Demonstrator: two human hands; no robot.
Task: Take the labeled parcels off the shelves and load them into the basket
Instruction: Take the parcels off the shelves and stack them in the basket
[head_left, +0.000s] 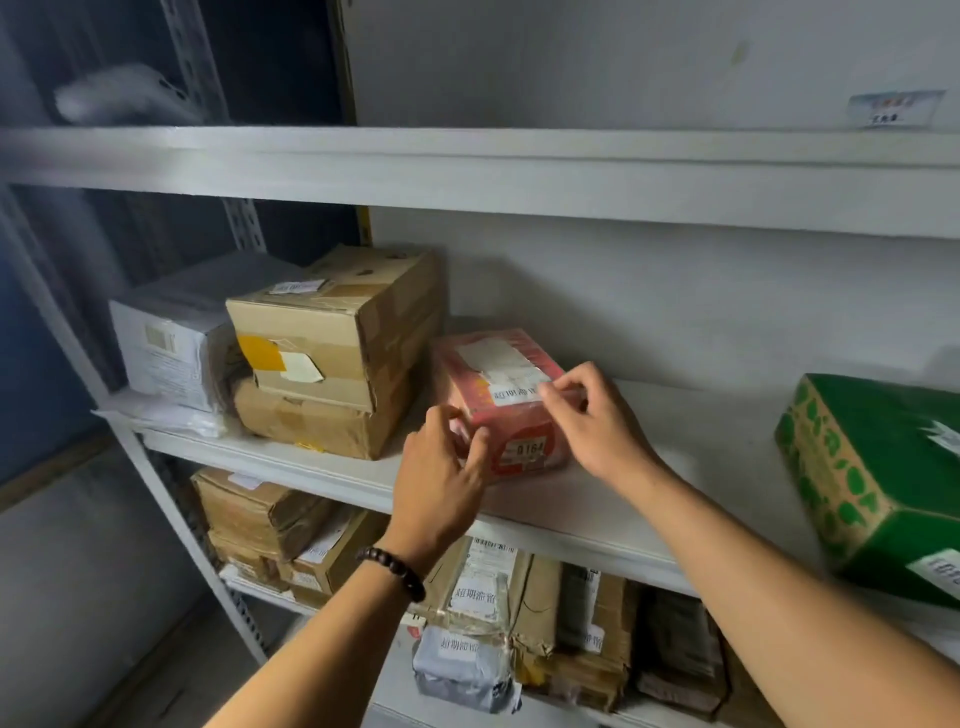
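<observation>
A dark beaded bracelet (395, 571) circles the near left wrist. The left hand (441, 467) curls its fingers round the near left corner of a small pink tape-wrapped cardboard parcel (483, 395). The right hand (602, 421) pinches the parcel's top right edge. The parcel sits on the white metal middle shelf (291, 457), right of stacked brown cardboard boxes (332, 332) and well left of a green printed carton (872, 467).

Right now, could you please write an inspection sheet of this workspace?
Surface: white shelf, middle level, holds parcels.
Job's things: red parcel, labelled 0164; brown boxes stacked at left; green box at right; basket not seen.
Clutter: loose wrapping at shelf's left edge.
Hands: left hand and right hand both grip the red parcel.
Cables: nothing seen.
Surroundings: white wall; more parcels below.
</observation>
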